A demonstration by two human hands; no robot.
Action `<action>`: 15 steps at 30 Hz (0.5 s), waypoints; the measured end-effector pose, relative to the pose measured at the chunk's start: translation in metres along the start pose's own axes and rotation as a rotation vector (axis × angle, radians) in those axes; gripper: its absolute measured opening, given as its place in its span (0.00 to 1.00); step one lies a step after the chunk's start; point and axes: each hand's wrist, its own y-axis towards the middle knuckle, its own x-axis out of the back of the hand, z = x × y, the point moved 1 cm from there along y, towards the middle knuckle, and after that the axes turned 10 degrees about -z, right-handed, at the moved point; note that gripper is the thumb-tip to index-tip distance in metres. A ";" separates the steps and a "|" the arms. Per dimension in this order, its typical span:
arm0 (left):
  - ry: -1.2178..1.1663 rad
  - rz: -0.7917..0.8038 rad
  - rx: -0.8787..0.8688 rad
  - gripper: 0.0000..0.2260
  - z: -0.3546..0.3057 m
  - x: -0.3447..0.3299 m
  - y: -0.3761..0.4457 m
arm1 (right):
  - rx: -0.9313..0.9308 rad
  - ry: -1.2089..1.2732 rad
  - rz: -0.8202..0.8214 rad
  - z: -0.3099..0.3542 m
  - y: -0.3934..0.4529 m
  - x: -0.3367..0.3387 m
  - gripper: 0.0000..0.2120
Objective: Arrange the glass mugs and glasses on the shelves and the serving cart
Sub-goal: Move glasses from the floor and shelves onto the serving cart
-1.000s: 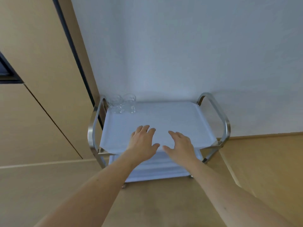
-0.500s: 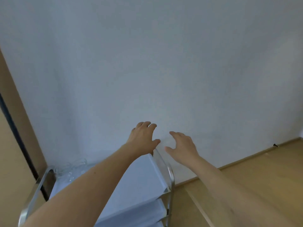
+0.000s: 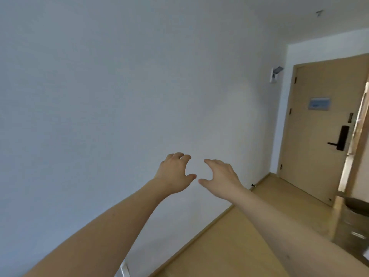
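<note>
Both bare arms reach forward against the plain white wall (image 3: 119,86); the left hand (image 3: 175,174) and the right hand (image 3: 221,176) hang side by side, thumbs nearly meeting, each grip loose with fingers slightly curled and holding nothing; only a sliver of the serving cart's pale metal edge (image 3: 124,269) shows at the bottom, under the left forearm and well apart from both hands; mugs and glasses are out of view; a light wooden floor (image 3: 229,246) runs to a tan wooden door (image 3: 315,124) with a black handle lock (image 3: 341,140).
</note>
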 end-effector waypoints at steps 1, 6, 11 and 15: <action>-0.005 0.006 -0.030 0.30 -0.009 -0.009 0.010 | -0.018 -0.016 -0.012 -0.011 0.006 0.005 0.36; -0.034 0.037 -0.187 0.30 -0.040 -0.055 0.063 | -0.110 -0.096 -0.065 -0.062 0.033 0.020 0.36; -0.134 0.074 -0.290 0.30 -0.058 -0.097 0.119 | -0.246 -0.173 -0.116 -0.106 0.053 0.023 0.36; -0.212 0.109 -0.400 0.31 -0.073 -0.124 0.160 | -0.348 -0.237 -0.168 -0.132 0.069 0.025 0.36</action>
